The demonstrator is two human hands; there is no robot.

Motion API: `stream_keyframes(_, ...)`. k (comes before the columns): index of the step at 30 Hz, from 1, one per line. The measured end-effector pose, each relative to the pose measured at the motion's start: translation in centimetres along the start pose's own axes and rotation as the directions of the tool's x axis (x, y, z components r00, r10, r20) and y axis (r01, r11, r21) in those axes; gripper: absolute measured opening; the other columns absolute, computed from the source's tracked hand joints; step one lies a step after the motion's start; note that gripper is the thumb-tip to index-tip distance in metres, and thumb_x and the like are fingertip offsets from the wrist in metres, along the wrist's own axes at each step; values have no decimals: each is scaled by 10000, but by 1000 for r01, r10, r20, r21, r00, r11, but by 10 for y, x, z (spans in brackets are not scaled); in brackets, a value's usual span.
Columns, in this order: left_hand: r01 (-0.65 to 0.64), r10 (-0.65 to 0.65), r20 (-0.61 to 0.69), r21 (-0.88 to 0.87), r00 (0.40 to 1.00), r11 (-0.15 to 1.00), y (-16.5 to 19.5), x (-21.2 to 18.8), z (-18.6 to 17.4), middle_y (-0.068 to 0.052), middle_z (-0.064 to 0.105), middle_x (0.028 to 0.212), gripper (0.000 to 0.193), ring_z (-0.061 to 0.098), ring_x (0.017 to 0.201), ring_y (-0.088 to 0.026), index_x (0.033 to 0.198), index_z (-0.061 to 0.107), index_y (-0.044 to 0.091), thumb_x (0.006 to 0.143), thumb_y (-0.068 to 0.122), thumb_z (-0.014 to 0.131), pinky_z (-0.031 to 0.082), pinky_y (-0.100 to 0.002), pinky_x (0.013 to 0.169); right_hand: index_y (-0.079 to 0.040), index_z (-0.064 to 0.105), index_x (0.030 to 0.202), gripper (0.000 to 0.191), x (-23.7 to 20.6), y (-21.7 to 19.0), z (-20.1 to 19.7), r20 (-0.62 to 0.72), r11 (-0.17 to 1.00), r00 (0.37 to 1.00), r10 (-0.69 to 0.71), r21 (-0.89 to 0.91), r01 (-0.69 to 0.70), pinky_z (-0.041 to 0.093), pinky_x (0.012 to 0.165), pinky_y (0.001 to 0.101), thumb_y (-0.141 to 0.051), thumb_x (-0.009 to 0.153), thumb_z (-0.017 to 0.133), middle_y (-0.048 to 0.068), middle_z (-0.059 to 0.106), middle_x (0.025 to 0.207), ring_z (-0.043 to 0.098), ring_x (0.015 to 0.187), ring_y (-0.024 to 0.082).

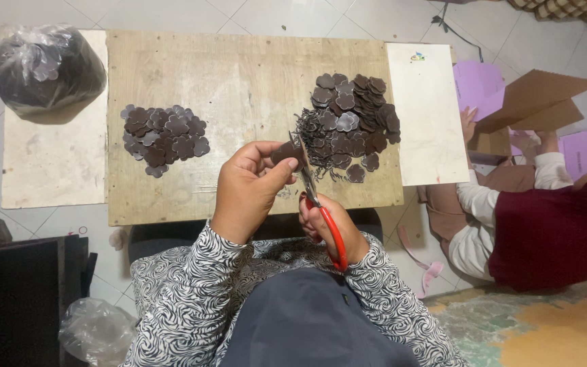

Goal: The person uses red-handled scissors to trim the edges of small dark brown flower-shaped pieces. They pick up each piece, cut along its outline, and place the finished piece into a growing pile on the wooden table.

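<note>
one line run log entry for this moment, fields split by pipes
left hand: pinches brown flower cutout | right hand: holds red-handled scissors, blades at cutout | board: two cutout piles

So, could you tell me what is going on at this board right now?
A person sits over a wooden board. The left hand pinches a small dark flower-shaped piece, while the right hand works red-handled scissors against it. One pile of dark pieces lies on the left of the board, and a bigger pile with thin trimmings on the right. A full plastic bag sits at the far left. Another person sits to the right with purple sheets.
</note>
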State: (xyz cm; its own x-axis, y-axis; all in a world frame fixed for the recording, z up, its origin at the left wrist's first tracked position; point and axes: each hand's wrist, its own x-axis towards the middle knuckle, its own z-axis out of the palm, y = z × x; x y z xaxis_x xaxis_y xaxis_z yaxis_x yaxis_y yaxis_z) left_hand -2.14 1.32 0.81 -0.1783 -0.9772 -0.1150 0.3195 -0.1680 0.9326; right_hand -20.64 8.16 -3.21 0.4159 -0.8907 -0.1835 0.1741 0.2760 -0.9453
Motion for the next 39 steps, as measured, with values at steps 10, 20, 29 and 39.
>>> stream_keyframes(10,24,-24,-13,-14,1000,1000,1,1,-3,-70,732,935,287,688,767,-91,1186,632,-53,921,23,713,577,-221,701,-97,470,915,521,0,2,-2,15,999,1000,6,35,-6,301,542,228,-597,991,596,-48,390,733,351,628,62)
stream_keyframes(20,-9,9,-5,-29,1000,1000,-1,2,-7,-70,726,920,330,679,784,-88,1225,598,-48,926,21,717,564,-217,716,-99,490,913,501,-1,5,-3,-14,999,999,36,-15,-36,333,536,220,-583,987,594,-33,436,751,386,637,64)
stream_keyframes(29,-9,8,-5,-50,1000,999,-3,3,-10,-77,727,935,325,680,789,-90,1228,595,-47,932,23,710,564,-217,718,-87,488,925,475,0,12,-3,-5,999,999,41,34,-41,323,531,227,-543,1005,593,-24,430,757,370,622,66)
stream_keyframes(39,5,-5,40,13,999,1000,-6,3,-8,-68,726,941,325,680,800,-87,1215,604,-30,918,21,725,561,-219,719,-78,490,1006,508,1,14,-3,33,998,999,-21,-64,23,424,638,225,-584,1025,519,-13,454,855,445,733,73)
